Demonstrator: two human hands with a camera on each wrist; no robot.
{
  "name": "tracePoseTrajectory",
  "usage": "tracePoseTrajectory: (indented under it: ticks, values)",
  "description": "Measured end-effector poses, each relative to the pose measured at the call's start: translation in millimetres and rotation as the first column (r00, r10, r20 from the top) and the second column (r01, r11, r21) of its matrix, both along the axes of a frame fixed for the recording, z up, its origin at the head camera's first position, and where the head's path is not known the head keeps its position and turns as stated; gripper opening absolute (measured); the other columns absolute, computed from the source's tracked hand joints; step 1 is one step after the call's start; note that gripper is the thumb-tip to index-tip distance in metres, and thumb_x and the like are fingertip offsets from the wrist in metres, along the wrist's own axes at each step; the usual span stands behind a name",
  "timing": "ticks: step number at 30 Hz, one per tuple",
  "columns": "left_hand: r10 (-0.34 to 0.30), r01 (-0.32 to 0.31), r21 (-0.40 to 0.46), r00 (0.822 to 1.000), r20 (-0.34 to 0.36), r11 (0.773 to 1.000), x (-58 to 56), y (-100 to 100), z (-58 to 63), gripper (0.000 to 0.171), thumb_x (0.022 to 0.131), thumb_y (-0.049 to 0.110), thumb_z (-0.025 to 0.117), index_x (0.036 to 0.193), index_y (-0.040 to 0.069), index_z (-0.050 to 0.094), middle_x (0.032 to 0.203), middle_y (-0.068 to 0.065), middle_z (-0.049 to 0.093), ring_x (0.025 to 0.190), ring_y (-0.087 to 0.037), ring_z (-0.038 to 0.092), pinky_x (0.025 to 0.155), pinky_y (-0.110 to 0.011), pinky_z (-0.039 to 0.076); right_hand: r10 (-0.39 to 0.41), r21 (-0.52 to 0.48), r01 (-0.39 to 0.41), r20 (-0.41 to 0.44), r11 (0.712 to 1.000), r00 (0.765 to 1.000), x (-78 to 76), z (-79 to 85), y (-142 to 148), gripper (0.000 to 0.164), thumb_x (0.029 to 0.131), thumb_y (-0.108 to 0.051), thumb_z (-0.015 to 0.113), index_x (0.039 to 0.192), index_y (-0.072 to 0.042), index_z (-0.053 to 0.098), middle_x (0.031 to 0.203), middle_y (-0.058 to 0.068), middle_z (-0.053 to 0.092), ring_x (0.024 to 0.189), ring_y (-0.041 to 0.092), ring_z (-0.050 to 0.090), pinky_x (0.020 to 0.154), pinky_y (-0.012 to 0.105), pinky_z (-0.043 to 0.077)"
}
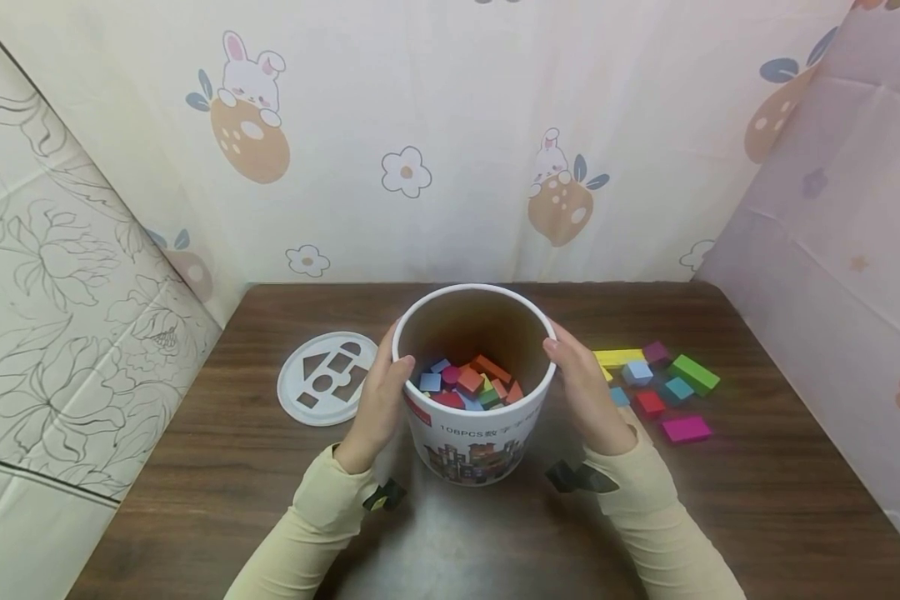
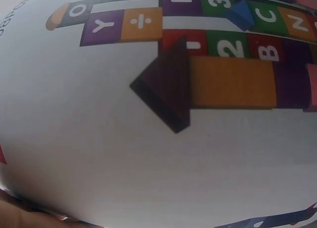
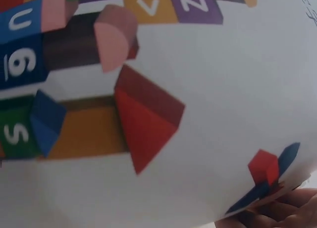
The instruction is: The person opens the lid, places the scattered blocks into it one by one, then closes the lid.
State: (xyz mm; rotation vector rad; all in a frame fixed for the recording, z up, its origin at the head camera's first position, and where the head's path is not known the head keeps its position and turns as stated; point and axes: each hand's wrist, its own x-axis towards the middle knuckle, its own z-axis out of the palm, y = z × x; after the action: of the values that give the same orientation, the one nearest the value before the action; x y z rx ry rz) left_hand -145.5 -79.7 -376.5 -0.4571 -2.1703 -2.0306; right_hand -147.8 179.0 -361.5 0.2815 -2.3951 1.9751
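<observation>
A white round bucket [image 1: 461, 442] printed with block pictures stands upright between both hands, its mouth facing up. Inside lie several coloured blocks [image 1: 471, 382]. My left hand [image 1: 376, 407] grips the bucket's left side, thumb at the rim. On the opposite side my right hand [image 1: 587, 392] grips it too, thumb over the rim. The printed wall [image 2: 99, 139] fills the left wrist view, with fingers [image 2: 29, 218] at the lower left corner. In the right wrist view the wall [image 3: 208, 89] is just as close, and fingers [image 3: 282, 210] curl at the lower right.
A white round lid [image 1: 292, 392] with shaped cut-outs lies left of the bucket on the dark wooden table [image 1: 217, 467]. Right of the right hand several loose blocks are scattered, among them a green block [image 1: 694, 374] and a magenta block [image 1: 686, 429]. A patterned curtain [image 1: 465, 100] hangs behind.
</observation>
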Motion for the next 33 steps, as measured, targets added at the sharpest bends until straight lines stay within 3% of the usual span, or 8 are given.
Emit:
tracePoseTrajectory:
  ticks: [8, 12, 13, 20, 25, 33]
  values:
    - [-0.034, 0.035, 0.009, 0.999, -0.009, 0.999, -2.0, 0.3, -0.7, 0.058, 0.098, 0.024, 0.039, 0.154, 0.016, 0.025, 0.155, -0.007, 0.033, 0.142, -0.028, 0.034, 0.117, -0.055, 0.030, -0.047, 0.103, 0.040, 0.067, 0.994, 0.997, -2.8, 6.7, 17.7, 0.055, 0.098, -0.049, 0.048, 0.146, -0.022, 0.046, 0.148, 0.004, 0.048, 0.134, 0.031, 0.044, 0.103, 0.061, 0.044]
    - [-0.039, 0.039, 0.003, 0.999, -0.008, 0.999, -3.0, 0.7, -0.6, 0.058, 0.098, 0.027, 0.039, 0.154, 0.016, 0.025, 0.155, -0.007, 0.033, 0.142, -0.029, 0.034, 0.117, -0.055, 0.030, -0.054, 0.135, 0.051, 0.020, 0.989, 0.998, -6.3, 11.0, 35.3, 0.052, 0.099, -0.047, 0.047, 0.143, -0.019, 0.050, 0.147, 0.007, 0.049, 0.135, 0.032, 0.042, 0.106, 0.064, 0.038]
    - [-0.039, 0.039, 0.004, 0.999, -0.007, 0.999, -3.0, 0.7, -0.7, 0.059, 0.098, 0.028, 0.039, 0.154, 0.016, 0.025, 0.155, -0.007, 0.033, 0.142, -0.029, 0.034, 0.116, -0.056, 0.029, -0.052, 0.145, 0.052, -0.005, 0.988, 0.999, -7.4, 11.8, 40.2, 0.051, 0.100, -0.044, 0.047, 0.143, -0.017, 0.050, 0.148, 0.008, 0.049, 0.138, 0.032, 0.040, 0.109, 0.067, 0.031]
    - [-0.039, 0.039, 0.003, 0.999, -0.007, 0.999, -2.6, -0.4, -2.2, 0.058, 0.098, 0.024, 0.038, 0.154, 0.015, 0.024, 0.155, -0.008, 0.032, 0.142, -0.030, 0.033, 0.117, -0.055, 0.029, -0.101, 0.325, 0.108, -0.039, 0.940, 0.994, -15.4, 13.2, 74.1, 0.052, 0.100, -0.044, 0.047, 0.143, -0.015, 0.049, 0.149, 0.012, 0.048, 0.135, 0.036, 0.045, 0.106, 0.067, 0.035]
    - [-0.043, 0.043, 0.002, 0.999, -0.013, 0.999, -2.7, -0.8, -2.4, 0.059, 0.098, 0.029, 0.039, 0.154, 0.015, 0.024, 0.155, -0.008, 0.032, 0.142, -0.030, 0.033, 0.117, -0.056, 0.028, -0.079, 0.526, 0.071, -0.007, 0.848, 0.997, -19.0, 3.9, 90.6, 0.058, 0.098, -0.047, 0.050, 0.145, -0.014, 0.045, 0.149, 0.019, 0.045, 0.127, 0.044, 0.050, 0.094, 0.065, 0.046]
    - [-0.057, 0.057, 0.013, 0.998, -0.016, 0.998, -2.8, -0.8, -2.3, 0.060, 0.098, 0.029, 0.039, 0.154, 0.015, 0.024, 0.155, -0.009, 0.032, 0.142, -0.031, 0.033, 0.117, -0.058, 0.028, 0.076, 0.782, 0.007, -0.069, 0.623, 0.995, -31.2, -29.4, 95.0, 0.049, 0.092, -0.032, 0.065, 0.130, -0.002, 0.059, 0.122, 0.021, 0.066, 0.101, 0.035, 0.064, 0.087, 0.056, 0.054]
